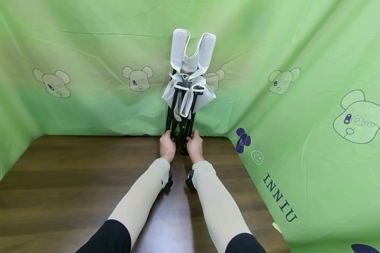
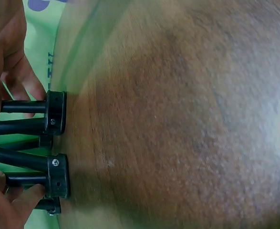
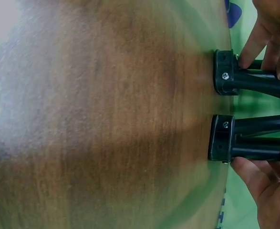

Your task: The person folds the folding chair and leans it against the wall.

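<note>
A folded camp chair (image 1: 190, 65) with white fabric and black tube legs stands upright at the table's far edge in the head view. My left hand (image 1: 167, 147) grips a leg tube on the left side, low down. On the right side, my right hand (image 1: 195, 147) holds another leg tube at about the same height. The left wrist view shows black plastic feet (image 2: 58, 174) with screws, close to the wood, and fingers curled around the tubes. Similar black feet (image 3: 222, 138) appear in the right wrist view, with fingertips just behind them.
The brown wooden table (image 1: 66, 182) stretches between me and the chair. Green cloth (image 1: 92, 105) printed with bear heads hangs behind and along both sides, close behind the chair. A small pale piece (image 1: 277, 227) sits at the table's right edge.
</note>
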The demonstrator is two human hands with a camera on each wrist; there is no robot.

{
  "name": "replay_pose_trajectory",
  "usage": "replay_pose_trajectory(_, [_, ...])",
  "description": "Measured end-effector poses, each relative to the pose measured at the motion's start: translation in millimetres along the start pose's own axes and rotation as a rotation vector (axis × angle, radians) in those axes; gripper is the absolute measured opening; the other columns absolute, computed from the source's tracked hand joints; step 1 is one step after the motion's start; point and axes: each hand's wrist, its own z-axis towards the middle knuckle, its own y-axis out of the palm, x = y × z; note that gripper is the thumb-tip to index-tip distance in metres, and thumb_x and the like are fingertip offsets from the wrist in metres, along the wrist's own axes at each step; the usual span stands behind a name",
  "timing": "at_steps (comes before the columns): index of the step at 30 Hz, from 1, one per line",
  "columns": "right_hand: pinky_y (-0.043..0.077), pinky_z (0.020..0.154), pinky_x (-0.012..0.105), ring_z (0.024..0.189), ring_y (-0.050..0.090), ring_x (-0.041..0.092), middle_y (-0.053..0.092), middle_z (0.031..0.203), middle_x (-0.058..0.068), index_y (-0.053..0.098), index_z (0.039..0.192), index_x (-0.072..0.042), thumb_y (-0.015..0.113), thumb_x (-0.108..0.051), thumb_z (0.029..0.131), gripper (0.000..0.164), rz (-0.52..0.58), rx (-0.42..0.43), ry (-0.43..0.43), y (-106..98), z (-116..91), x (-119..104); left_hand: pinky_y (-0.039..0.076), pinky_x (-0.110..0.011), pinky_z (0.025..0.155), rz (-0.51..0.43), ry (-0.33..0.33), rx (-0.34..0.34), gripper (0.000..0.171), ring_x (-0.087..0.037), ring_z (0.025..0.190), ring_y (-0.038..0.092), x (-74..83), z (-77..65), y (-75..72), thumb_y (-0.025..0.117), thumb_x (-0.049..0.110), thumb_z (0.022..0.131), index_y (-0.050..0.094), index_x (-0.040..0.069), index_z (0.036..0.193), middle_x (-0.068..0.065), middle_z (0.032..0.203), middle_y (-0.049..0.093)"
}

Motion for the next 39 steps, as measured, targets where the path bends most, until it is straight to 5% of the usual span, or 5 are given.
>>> replay_pose_trajectory(10, [0.057, 0.086, 0.046, 0.102, 0.069, 0.035, 0.071, 0.112, 0.022, 0.053, 0.126, -0.005, 0.058, -0.008, 0.104, 0.023, 0.014, -0.033, 0.042, -0.1, 1.5, -1.2, 0.056, -0.044, 0.096, -0.031, 0.048, 0.022, 0.039, -0.034, 0.112, 0.067, -8.1, 1.9, -0.7, 0.057, -0.005, 0.100, 0.063, 0.003, 0.138, -0.021, 0.117, 0.069])
replay_pose_trajectory(21, [0.055, 0.088, 0.050, 0.101, 0.069, 0.036, 0.072, 0.108, 0.020, 0.052, 0.134, -0.006, 0.060, -0.018, 0.105, 0.032, 0.023, -0.084, 0.052, -8.3, 3.5, 7.7, 0.052, -0.045, 0.104, -0.097, 0.002, -0.191, 0.052, -0.035, 0.126, 0.061, -4.8, 8.8, -13.4, 0.067, 0.006, 0.098, 0.052, 0.003, 0.148, -0.023, 0.133, 0.065])
replay_pose_trajectory(39, [0.051, 0.100, 0.051, 0.117, 0.063, 0.037, 0.064, 0.126, 0.022, 0.041, 0.151, -0.005, 0.058, -0.023, 0.105, 0.051, 0.054, -0.111, 0.031, -20.0, -1.5, 5.6, 0.053, -0.046, 0.102, -0.086, 0.003, -0.291, 0.053, -0.032, 0.130, 0.058, 2.9, 2.5, -26.1, 0.062, 0.012, 0.102, 0.046, 0.008, 0.153, -0.017, 0.143, 0.059])
